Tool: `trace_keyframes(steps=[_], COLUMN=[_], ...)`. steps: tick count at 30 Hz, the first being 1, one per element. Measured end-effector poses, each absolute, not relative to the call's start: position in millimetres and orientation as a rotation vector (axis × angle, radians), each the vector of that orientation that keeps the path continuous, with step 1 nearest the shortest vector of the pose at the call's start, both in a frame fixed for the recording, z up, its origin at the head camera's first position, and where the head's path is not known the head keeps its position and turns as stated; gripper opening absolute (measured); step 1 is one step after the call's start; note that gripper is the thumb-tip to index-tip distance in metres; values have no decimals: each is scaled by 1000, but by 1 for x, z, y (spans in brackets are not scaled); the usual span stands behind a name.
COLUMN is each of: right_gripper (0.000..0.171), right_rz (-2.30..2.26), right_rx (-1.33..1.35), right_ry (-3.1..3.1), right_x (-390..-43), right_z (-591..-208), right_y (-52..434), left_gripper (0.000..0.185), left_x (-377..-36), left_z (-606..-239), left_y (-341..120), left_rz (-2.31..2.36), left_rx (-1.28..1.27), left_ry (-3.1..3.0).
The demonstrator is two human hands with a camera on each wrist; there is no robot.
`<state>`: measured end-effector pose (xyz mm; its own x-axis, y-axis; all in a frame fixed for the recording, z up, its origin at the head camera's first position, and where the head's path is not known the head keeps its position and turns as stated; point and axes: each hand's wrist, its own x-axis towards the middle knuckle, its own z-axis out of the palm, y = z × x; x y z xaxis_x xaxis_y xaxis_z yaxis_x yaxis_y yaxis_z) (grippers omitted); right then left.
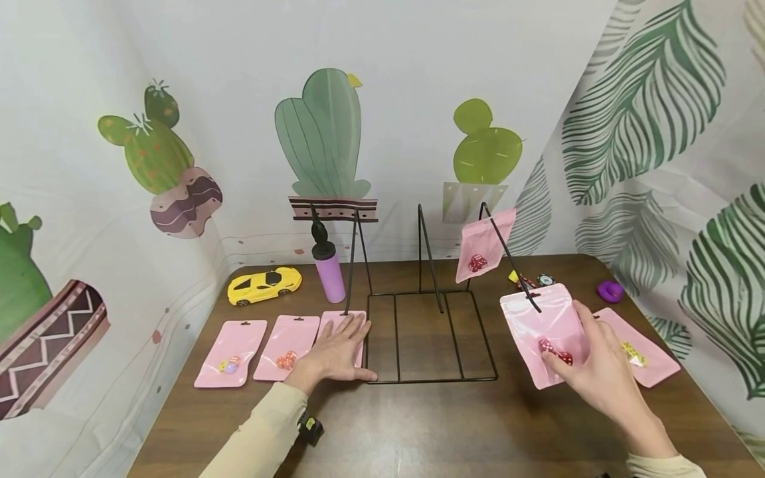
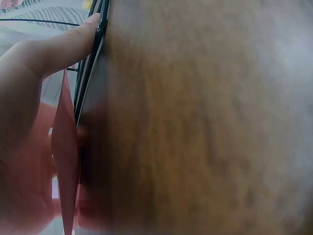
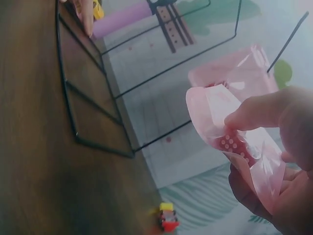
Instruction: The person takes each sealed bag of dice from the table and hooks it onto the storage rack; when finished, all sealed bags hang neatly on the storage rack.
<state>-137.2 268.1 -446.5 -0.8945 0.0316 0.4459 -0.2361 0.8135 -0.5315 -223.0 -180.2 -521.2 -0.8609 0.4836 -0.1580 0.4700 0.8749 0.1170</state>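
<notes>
Head view: right hand [image 1: 597, 368] pinches a pink pouch [image 1: 540, 332] at the rack's [image 1: 430, 332] right peg (red dice inside); left hand [image 1: 337, 352], fingers flat, braces the base. Best slide it steadily.

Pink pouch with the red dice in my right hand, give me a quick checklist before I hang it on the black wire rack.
1. Right hand grips the pink plastic pouch with red dice: ok.
2. Left hand presses flat by the black wire rack base: ok.
3. Pouch's hole on the front peg: cannot tell.
4. Another pink pouch already hangs further up that peg: ok.
5. Brown wooden table beneath, catching drops: ok.
</notes>
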Motion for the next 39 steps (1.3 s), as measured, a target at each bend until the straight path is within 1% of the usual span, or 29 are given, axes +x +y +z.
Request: trace_keyframes(steps=[11,21,25,29,34,39], right_gripper=[99,103,102,98,84,81], right_rz=[843,845,855,865,886,853], right_rx=[224,365,428,512,611,708], right_ry=[-2468,-2389,-2355,-2333,-2231,-2118], right_x=[-114,-94,-90,-85,-80,-75], right_z=[-430,-421,-417,-416,-414,-405], right_y=[257,253,251,250,247,240], left_gripper=[116,116,115,116,117,117], left_x=[-224,-224,-225,-225,-224,-223], left_z=[-524,-523,-522,-522,-523,-523], left_y=[-179,-179,-179,-179,-180,-181], left_rz=[116,93,98,101,108,104], left_rx=[743,738,734,732,734,730], left_ry=[2867,2865,2869,2866,2871,2864])
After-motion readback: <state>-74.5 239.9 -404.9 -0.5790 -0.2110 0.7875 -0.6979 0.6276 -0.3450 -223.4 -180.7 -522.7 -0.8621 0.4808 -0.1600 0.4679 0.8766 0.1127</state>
